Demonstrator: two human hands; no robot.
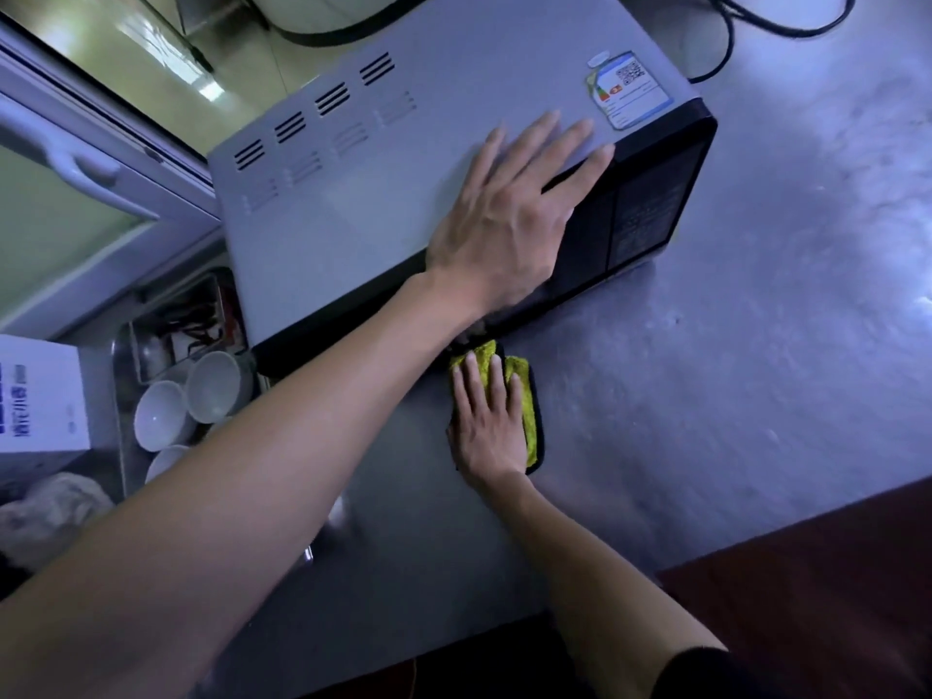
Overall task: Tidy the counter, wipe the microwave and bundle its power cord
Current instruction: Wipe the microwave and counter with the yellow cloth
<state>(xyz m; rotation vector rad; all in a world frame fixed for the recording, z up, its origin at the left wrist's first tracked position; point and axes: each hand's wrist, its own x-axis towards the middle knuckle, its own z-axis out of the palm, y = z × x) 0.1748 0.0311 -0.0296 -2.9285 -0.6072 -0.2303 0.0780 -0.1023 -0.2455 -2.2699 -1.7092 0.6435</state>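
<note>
The microwave [403, 179] sits on the steel surface [756, 345], rigid and likely heavy; the left hand [504, 229] lies flat on its top near the front edge, fingers [555, 138] straight and spread, probably to steady it; the right hand [486, 426] presses the soft yellow cloth [524, 401] flat on the surface just before the door, fingers extended; a black cord [756, 17] trails behind; at left a metal tray [121, 355] holds white bowls [212, 385].
</note>
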